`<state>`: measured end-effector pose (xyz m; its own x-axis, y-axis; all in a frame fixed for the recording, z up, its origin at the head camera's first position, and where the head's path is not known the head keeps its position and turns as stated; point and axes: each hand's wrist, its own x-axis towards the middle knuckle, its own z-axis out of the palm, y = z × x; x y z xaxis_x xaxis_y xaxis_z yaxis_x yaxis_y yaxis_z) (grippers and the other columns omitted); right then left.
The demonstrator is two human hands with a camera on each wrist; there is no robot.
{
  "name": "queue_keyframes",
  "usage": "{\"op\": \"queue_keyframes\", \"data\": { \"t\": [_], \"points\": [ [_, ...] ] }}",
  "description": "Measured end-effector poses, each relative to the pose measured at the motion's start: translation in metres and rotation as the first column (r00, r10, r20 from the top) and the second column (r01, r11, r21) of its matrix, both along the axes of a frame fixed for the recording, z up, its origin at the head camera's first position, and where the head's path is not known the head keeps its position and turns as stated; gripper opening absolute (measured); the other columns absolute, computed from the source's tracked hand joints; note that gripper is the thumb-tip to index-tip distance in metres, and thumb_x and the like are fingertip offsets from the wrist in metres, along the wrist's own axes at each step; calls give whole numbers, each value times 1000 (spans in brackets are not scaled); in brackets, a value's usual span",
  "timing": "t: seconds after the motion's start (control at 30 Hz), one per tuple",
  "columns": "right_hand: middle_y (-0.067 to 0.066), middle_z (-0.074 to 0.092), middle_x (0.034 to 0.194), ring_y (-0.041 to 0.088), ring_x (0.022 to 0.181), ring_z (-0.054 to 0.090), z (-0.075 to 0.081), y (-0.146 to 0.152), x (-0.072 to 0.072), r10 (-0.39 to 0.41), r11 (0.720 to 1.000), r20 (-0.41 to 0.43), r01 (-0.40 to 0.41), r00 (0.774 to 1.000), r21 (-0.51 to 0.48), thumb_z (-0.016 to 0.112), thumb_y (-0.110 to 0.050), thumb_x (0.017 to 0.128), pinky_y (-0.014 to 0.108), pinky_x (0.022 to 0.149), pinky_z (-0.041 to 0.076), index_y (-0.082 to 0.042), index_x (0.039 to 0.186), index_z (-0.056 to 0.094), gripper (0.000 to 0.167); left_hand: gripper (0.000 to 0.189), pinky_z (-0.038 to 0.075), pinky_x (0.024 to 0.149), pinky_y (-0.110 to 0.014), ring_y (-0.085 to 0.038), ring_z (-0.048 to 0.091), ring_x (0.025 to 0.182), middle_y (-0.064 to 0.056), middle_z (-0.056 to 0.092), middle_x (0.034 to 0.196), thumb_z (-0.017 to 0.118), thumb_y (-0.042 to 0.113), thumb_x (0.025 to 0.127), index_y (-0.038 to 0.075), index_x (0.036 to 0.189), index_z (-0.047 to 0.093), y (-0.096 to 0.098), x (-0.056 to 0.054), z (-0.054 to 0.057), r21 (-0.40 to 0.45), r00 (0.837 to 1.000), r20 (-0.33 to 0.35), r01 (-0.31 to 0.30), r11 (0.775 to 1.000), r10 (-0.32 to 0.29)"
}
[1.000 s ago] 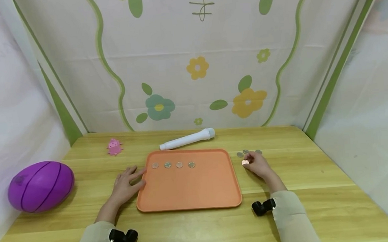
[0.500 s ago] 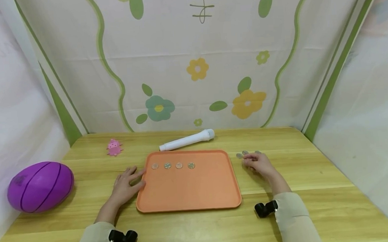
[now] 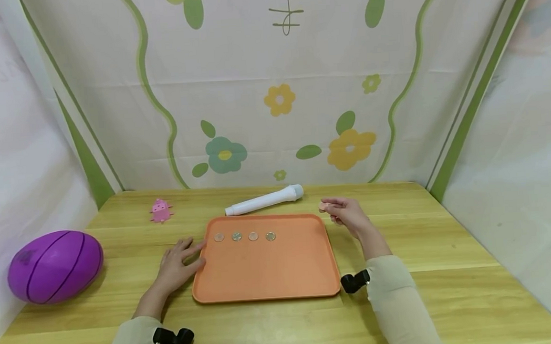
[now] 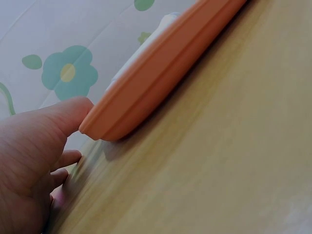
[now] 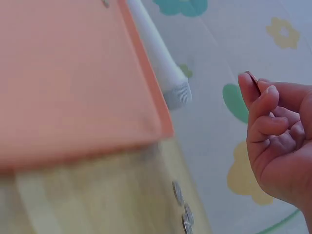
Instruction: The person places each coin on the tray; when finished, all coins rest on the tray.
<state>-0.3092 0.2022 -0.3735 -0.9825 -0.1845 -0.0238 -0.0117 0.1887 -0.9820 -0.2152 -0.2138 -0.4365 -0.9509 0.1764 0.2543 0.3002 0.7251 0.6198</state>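
My right hand [image 3: 350, 217] is raised beside the far right corner of the orange tray [image 3: 267, 272]. Between its thumb and fingers it pinches a coin [image 5: 253, 80], seen edge-on in the right wrist view. A row of several coins [image 3: 253, 236] lies along the tray's far part. Three more coins [image 5: 178, 192] lie on the wood beyond the tray's right side; in the head view the right hand mostly hides that spot. My left hand [image 3: 176, 266] rests at the tray's left edge with fingers spread, the thumb [image 4: 73, 109] touching the rim.
Behind the tray lies a white toy microphone [image 3: 263, 200]. A small pink figure [image 3: 161, 210] lies at the back left of the wooden table [image 3: 435, 299]. A purple ball [image 3: 56, 267] sits at the left edge. A patterned cloth [image 3: 235, 53] hangs behind.
My right hand has picked a coin up from the table, then moved up and left toward the tray's far right corner. The left hand and the coins on the tray have stayed put.
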Motion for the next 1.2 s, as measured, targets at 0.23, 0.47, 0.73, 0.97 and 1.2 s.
{"op": "queue_keyframes", "data": {
  "t": [0.23, 0.47, 0.73, 0.97, 1.2],
  "points": [
    [12, 60, 98, 10, 55, 45, -6, -34, -14, 48, 996, 55, -44, 997, -77, 54, -9, 85, 22, 47, 32, 1, 120, 50, 36, 47, 3, 93, -58, -45, 15, 121, -27, 31, 129, 58, 28, 82, 6, 122, 51, 0, 1, 1, -1, 1000, -3, -2, 1000, 2],
    [12, 63, 91, 10, 53, 46, -28, -53, -16, 81, 995, 141, -72, 987, -68, 60, -10, 81, 23, 45, 34, 0, 117, 53, 38, 47, 3, 93, -58, -45, 15, 121, -27, 31, 129, 58, 28, 82, 7, 122, 51, 0, 1, 0, 2, 1000, -2, -2, 1000, 2],
    [7, 63, 88, 11, 53, 48, -43, -57, -14, 158, 987, 226, -155, 961, -30, 62, -11, 80, 21, 47, 38, -1, 112, 56, 34, 47, 3, 93, -58, -44, 15, 121, -27, 31, 130, 58, 29, 82, 6, 123, 50, 0, 1, -1, 7, 1000, -1, 4, 1000, -4],
    [9, 62, 82, 12, 50, 49, -46, -58, -13, 191, 978, 206, -204, 960, 41, 57, -4, 82, 22, 45, 40, 1, 110, 56, 28, 47, 3, 93, -58, -44, 15, 121, -27, 31, 130, 58, 28, 82, 6, 123, 50, 1, 0, 1, 1, 1000, -1, 1, 1000, -1],
    [5, 62, 76, 11, 46, 42, -47, -63, -10, 164, 968, 165, -191, 972, 163, 62, -9, 79, 22, 42, 38, -2, 102, 62, 24, 47, 3, 93, -58, -44, 15, 121, -27, 31, 129, 58, 28, 82, 7, 122, 51, 0, 0, -1, -8, 1000, -6, 0, 1000, 0]
  ]
}}
